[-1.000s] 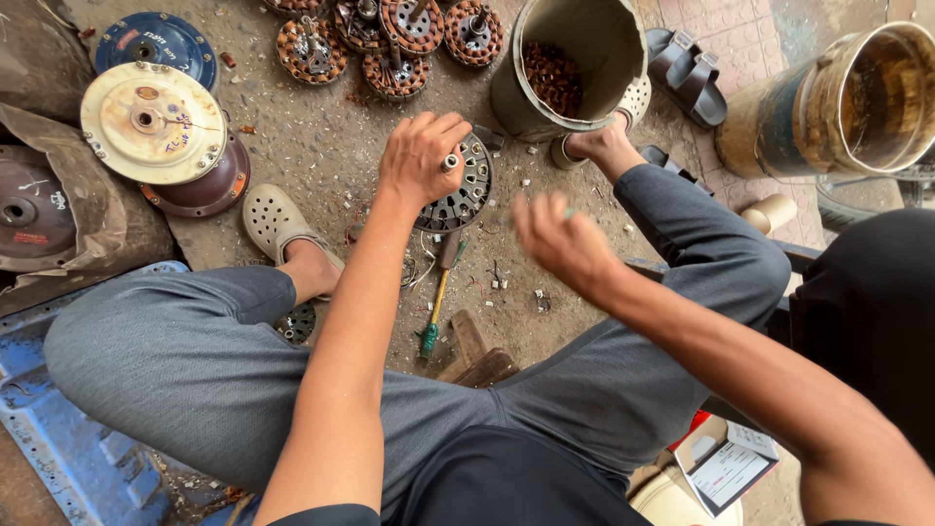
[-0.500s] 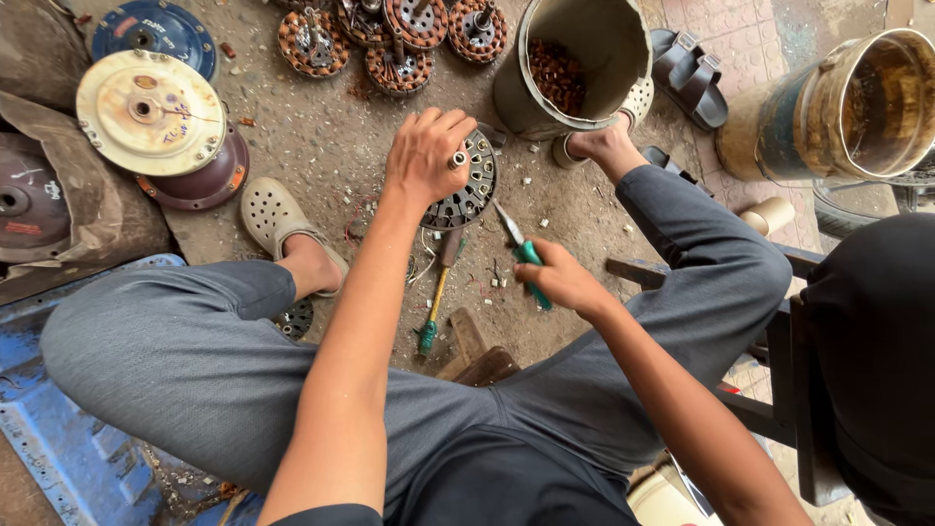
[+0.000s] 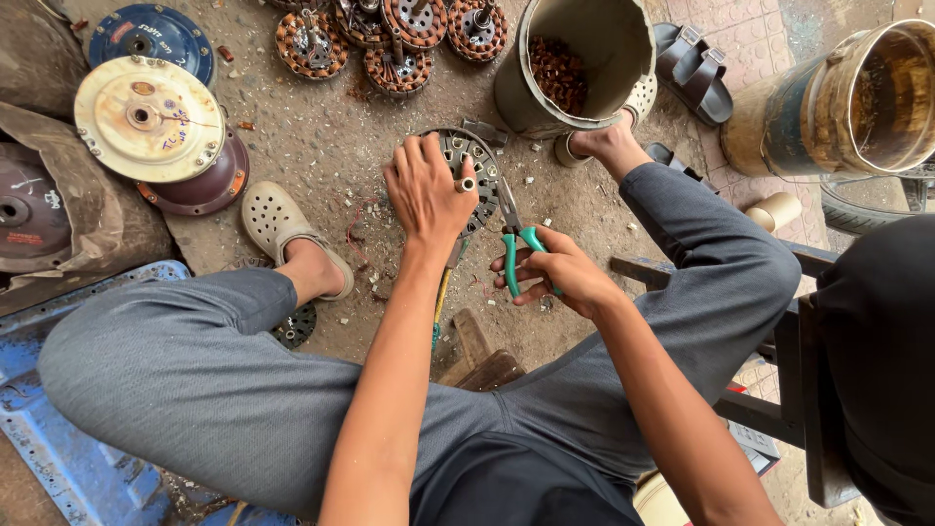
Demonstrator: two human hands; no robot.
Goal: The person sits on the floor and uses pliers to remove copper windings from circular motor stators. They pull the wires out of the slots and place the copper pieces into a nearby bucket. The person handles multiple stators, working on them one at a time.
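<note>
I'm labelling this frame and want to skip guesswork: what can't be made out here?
Head view only:
- Stator core: mostly covered by the left hand.
- Pliers: handles wrapped by the right hand; the tip's contact with the core is too small to tell.
- Screwdriver: upper part hidden behind the left forearm.
- Rusty drum: cut off by the right edge.

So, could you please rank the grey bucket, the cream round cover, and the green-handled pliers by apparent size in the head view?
1. grey bucket
2. cream round cover, nearly alike
3. green-handled pliers, in the right hand

Stator ring (image 3: 477, 161) on ground between feet, bucket (image 3: 584, 58) beyond, pliers (image 3: 514, 244) beside.
</note>
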